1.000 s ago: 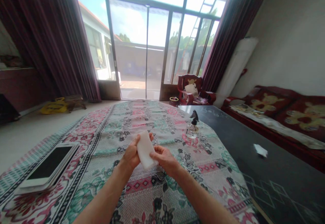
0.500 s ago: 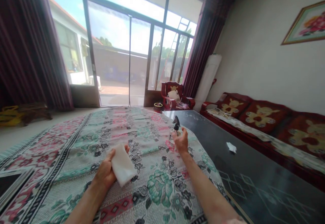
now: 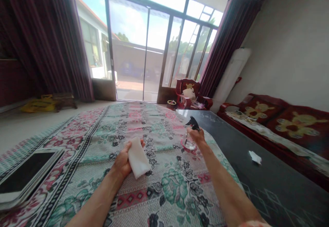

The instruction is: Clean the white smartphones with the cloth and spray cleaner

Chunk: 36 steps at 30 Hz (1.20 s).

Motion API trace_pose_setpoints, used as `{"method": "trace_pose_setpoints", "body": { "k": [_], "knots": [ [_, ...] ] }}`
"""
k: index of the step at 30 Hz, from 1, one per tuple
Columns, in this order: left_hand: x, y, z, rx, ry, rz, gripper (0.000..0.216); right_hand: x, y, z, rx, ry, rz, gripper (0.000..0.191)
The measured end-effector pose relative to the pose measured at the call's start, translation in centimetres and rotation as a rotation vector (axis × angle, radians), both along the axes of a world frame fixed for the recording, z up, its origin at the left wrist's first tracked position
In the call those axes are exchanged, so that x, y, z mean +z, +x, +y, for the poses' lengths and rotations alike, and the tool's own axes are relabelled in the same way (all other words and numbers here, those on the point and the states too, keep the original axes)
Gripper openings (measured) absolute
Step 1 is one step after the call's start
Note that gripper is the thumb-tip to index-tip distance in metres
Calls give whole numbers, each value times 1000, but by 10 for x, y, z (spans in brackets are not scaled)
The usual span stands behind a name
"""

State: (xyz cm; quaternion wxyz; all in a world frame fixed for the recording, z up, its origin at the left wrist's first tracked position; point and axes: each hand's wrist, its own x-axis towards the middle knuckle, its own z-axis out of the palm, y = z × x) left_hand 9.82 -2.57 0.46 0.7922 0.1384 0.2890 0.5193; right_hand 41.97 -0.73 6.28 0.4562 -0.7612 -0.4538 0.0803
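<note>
A folded white cloth (image 3: 138, 160) lies in my left hand (image 3: 124, 160), fingers curled behind it and thumb at its edge. Farther out to the right, my right hand (image 3: 197, 137) is closed round the neck of a clear spray bottle (image 3: 189, 143) with a black trigger head. The bottle is upright on or just over the flowered tablecloth (image 3: 159, 131); which, I cannot tell. Part of the bottle's neck is hidden by my fingers.
A white tablet-like device (image 3: 28, 172) with a dark screen lies on the left of the tablecloth. To the right, a crumpled white paper (image 3: 255, 157) rests on a dark glossy table (image 3: 231, 144). A red sofa (image 3: 282, 117) stands along the wall beyond it.
My view has turned left, bringing more of the tablet-like device into sight. My right hand has closed round the spray bottle's neck. The cloth stays in my left hand.
</note>
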Motion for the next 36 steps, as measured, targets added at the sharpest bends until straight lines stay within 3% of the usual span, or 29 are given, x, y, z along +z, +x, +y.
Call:
{"method": "trace_pose_setpoints", "body": {
  "k": [3, 7, 9, 13, 21, 28, 36],
  "knots": [
    [3, -1, 2, 7, -12, -25, 35, 3, -28, -19, 233, -50, 129, 31],
    [5, -3, 5, 15, 8, -38, 38, 4, -80, -44, 691, -60, 254, 41],
    [5, -4, 6, 20, 21, -28, 39, 2, -102, -54, 801, -113, 225, 42],
    [4, -6, 6, 20, 26, -14, 41, -5, -123, -64, 878, -124, 189, 40],
    [4, -10, 7, 58, 67, 16, 39, 3, -110, -72, 1050, -254, 192, 49],
    [15, -6, 4, 153, 98, 91, 37, 13, -131, -83, 1051, -323, 262, 42],
    [20, 0, 0, 180, 170, 162, 35, 9, -161, -99, 1081, -360, 321, 33]
  ]
}}
